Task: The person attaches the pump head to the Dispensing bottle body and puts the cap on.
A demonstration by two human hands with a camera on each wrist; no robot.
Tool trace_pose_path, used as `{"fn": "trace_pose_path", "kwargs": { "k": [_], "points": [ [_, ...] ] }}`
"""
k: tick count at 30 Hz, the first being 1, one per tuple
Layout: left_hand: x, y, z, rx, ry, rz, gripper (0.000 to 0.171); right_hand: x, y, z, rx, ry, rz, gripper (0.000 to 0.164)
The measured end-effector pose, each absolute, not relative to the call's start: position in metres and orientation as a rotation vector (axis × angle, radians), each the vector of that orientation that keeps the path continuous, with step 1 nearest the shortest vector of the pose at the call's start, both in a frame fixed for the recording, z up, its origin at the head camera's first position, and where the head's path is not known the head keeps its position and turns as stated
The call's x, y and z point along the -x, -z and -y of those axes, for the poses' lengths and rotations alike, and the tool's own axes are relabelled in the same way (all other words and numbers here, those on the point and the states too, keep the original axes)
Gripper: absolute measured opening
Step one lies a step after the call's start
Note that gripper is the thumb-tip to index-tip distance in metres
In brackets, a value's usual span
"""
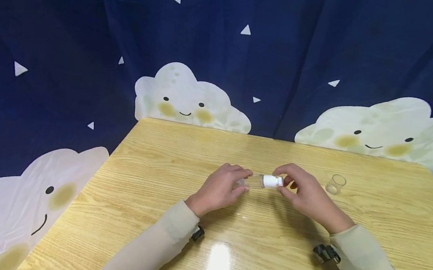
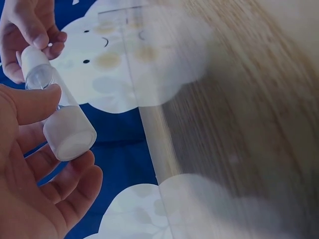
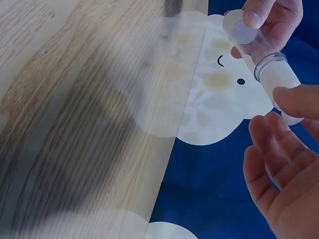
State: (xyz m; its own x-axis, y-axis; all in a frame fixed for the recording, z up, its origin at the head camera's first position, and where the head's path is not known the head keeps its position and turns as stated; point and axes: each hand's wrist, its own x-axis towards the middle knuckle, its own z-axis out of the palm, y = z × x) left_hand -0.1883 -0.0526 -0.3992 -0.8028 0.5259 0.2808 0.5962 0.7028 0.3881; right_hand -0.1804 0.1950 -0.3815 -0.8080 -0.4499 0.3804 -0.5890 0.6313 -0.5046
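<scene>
A small clear bottle (image 1: 254,181) with a white pump top (image 1: 271,181) lies sideways in the air between both hands, a little above the table. My left hand (image 1: 219,188) pinches its bottom end, where the left wrist view shows a whitish base (image 2: 71,133) between thumb and fingers. At the other end, my right hand (image 1: 308,195) pinches the white top between thumb and fingertips. In the right wrist view the clear body (image 3: 256,50) runs from the white top up to the left hand.
A clear, cup-shaped cap (image 1: 335,184) stands on the wooden table (image 1: 182,153), just beyond the right hand. Behind the table hangs a dark blue curtain (image 1: 211,48) with cloud faces. Dark devices sit under both wrists.
</scene>
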Motion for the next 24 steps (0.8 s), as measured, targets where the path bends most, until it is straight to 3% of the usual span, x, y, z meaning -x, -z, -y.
{"fn": "trace_pose_path", "kwargs": {
  "k": [17,24],
  "points": [
    [0.1875,0.4018,0.0551,0.909,0.7,2.764,0.039,0.1805,0.3841,-0.1922,-0.805,-0.94,2.759,0.012],
    [0.187,0.4018,0.0555,0.903,0.694,2.774,0.04,0.1827,0.3862,-0.1911,-0.761,-0.925,2.816,0.015]
  ]
}}
